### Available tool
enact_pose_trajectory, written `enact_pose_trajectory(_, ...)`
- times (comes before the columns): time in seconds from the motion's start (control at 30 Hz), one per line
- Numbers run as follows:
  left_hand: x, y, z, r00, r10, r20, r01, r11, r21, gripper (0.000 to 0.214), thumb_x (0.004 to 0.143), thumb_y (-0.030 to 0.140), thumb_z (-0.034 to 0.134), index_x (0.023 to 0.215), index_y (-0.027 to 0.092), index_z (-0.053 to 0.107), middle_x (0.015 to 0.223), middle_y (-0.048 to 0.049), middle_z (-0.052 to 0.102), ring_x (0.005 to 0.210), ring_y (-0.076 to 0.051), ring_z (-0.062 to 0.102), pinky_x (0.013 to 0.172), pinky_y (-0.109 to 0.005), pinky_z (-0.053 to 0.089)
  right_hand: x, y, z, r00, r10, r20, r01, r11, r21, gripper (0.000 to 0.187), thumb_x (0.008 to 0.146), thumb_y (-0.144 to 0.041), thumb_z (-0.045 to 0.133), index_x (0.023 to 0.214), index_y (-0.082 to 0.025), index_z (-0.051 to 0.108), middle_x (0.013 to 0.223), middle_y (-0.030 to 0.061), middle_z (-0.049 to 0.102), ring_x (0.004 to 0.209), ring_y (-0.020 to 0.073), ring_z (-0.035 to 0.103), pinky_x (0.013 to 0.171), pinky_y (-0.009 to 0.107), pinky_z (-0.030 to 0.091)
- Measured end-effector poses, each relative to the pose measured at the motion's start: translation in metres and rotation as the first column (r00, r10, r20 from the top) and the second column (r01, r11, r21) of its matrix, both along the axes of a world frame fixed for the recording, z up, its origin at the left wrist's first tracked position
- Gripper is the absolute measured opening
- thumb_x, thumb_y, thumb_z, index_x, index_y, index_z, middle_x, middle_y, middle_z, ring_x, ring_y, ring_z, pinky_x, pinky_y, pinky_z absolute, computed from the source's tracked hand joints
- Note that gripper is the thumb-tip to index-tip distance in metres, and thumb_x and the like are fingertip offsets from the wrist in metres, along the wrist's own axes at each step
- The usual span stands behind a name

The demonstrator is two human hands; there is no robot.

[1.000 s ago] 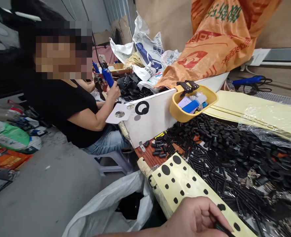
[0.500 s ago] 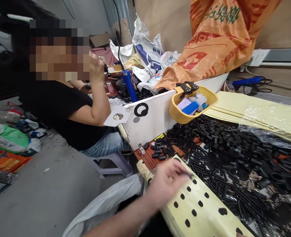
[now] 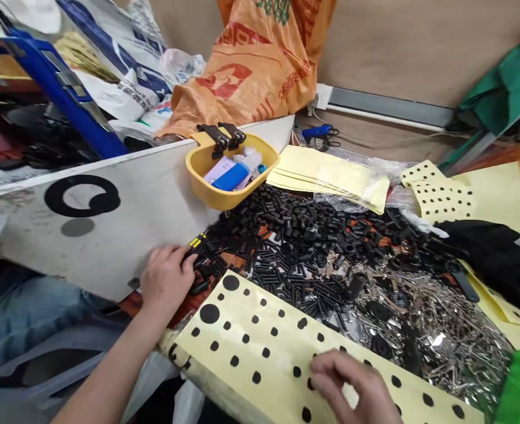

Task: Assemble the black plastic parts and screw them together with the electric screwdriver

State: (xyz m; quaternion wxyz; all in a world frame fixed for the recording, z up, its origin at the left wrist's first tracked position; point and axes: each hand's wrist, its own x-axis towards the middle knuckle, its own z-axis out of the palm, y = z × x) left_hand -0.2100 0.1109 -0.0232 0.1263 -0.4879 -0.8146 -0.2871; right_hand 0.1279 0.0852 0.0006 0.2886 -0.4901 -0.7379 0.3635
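My left hand [image 3: 166,280] lies at the near edge of a spread of short black rubber sleeves [image 3: 281,221], its fingertips among them; anything held there is hidden. My right hand [image 3: 352,383] hovers low over a cream-yellow sheet printed or stuck with black dots [image 3: 260,353], fingers curved and slightly apart, nothing visible in them. Black threaded rods [image 3: 286,282] and silvery metal pins [image 3: 440,347] lie on foil beyond that sheet.
A white board [image 3: 87,235] with a black ring mark stands left, carrying a yellow plastic caddy [image 3: 228,176] of small items. Yellow sheets [image 3: 325,174], a dotted sheet [image 3: 440,197], black cloth [image 3: 493,265] and a green-edged bag [image 3: 518,388] lie right. A denim-clad leg [image 3: 30,312] shows lower left.
My view has swung right and the seated co-worker has left the frame. My left hand has moved off the dotted sheet to the black pieces, and my right hand has come onto the sheet.
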Motion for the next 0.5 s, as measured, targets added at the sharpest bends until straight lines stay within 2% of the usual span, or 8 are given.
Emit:
enact_pose_trajectory(0.1,0.005,-0.001,0.004,0.996,-0.013,-0.083,0.015,1.0,0.022,0.032,0.088,0.032,0.044,0.094,0.013,0.07,0.093,-0.0155,0.067,0.093,-0.033,0.057,0.079,-0.042,0.046,0.015,0.055,0.021,0.984,0.005,0.175,-0.009,1.0,0.022,0.023,0.084,-0.038,0.052,0.078,-0.023,0.068,0.073,0.0038,0.07,0.062,0.0168,0.063,0.055,0.026,0.05)
enact_pose_trajectory(0.17,0.016,-0.002,0.009,0.997,-0.055,-0.063,0.061,0.994,0.091,0.03,0.088,0.032,0.046,0.095,0.015,0.069,0.094,-0.014,0.068,0.092,-0.03,0.058,0.082,-0.041,0.046,0.019,0.101,0.03,0.93,-0.151,0.336,0.136,0.988,0.069,0.018,0.083,-0.033,0.056,0.085,-0.021,0.069,0.075,0.0054,0.071,0.061,0.0173,0.063,0.058,0.029,0.05)
enact_pose_trajectory(0.27,0.044,-0.007,0.019,0.982,-0.187,0.022,0.178,0.961,0.21,0.025,0.088,0.03,0.048,0.094,0.017,0.069,0.095,-0.0115,0.069,0.091,-0.027,0.06,0.087,-0.041,0.046,0.013,0.163,0.029,0.859,-0.272,0.433,0.247,0.962,0.115,0.007,0.079,-0.022,0.063,0.076,-0.017,0.067,0.077,0.0091,0.07,0.073,0.0201,0.064,0.072,0.035,0.049)
enact_pose_trajectory(0.3,0.054,-0.01,0.021,0.968,-0.244,0.059,0.223,0.945,0.24,0.023,0.088,0.029,0.05,0.092,0.017,0.069,0.094,-0.0105,0.069,0.091,-0.025,0.06,0.088,-0.04,0.047,0.01,0.178,0.026,0.842,-0.28,0.461,0.264,0.959,0.102,0.01,0.079,-0.023,0.066,0.072,-0.016,0.066,0.077,0.0083,0.069,0.076,0.0199,0.064,0.074,0.036,0.049)
enact_pose_trajectory(0.37,0.076,-0.018,0.026,0.923,-0.351,0.159,0.297,0.91,0.289,0.019,0.086,0.026,0.052,0.089,0.018,0.07,0.091,-0.0084,0.069,0.09,-0.023,0.061,0.087,-0.038,0.047,0.004,0.199,0.02,0.824,-0.284,0.491,0.289,0.955,0.067,0.016,0.085,-0.03,0.064,0.081,-0.015,0.065,0.085,0.0041,0.068,0.08,0.0165,0.064,0.076,0.036,0.051)
enact_pose_trajectory(0.43,0.097,-0.026,0.03,0.848,-0.422,0.322,0.319,0.89,0.327,0.016,0.084,0.025,0.056,0.085,0.019,0.07,0.089,-0.0073,0.069,0.087,-0.022,0.061,0.082,-0.036,0.049,0.001,0.205,0.019,0.835,-0.27,0.48,0.293,0.956,0.026,0.018,0.087,-0.032,0.062,0.083,-0.015,0.064,0.087,0.0031,0.067,0.08,0.0151,0.064,0.076,0.035,0.052)
enact_pose_trajectory(0.47,0.107,-0.029,0.032,0.783,-0.437,0.442,0.311,0.891,0.331,0.014,0.082,0.025,0.058,0.084,0.018,0.07,0.089,-0.0071,0.069,0.085,-0.021,0.061,0.079,-0.034,0.049,0.0,0.202,0.021,0.852,-0.256,0.457,0.286,0.958,0.003,0.017,0.085,-0.03,0.063,0.082,-0.014,0.064,0.085,0.0043,0.068,0.079,0.0158,0.064,0.075,0.034,0.052)
enact_pose_trajectory(0.5,0.117,-0.032,0.035,0.685,-0.435,0.584,0.299,0.899,0.319,0.014,0.081,0.025,0.059,0.086,0.018,0.07,0.089,-0.0072,0.068,0.083,-0.02,0.061,0.075,-0.033,0.049,-0.001,0.195,0.024,0.875,-0.235,0.422,0.271,0.962,-0.024,0.014,0.083,-0.028,0.065,0.079,-0.014,0.065,0.082,0.006,0.069,0.077,0.0169,0.065,0.073,0.034,0.053)
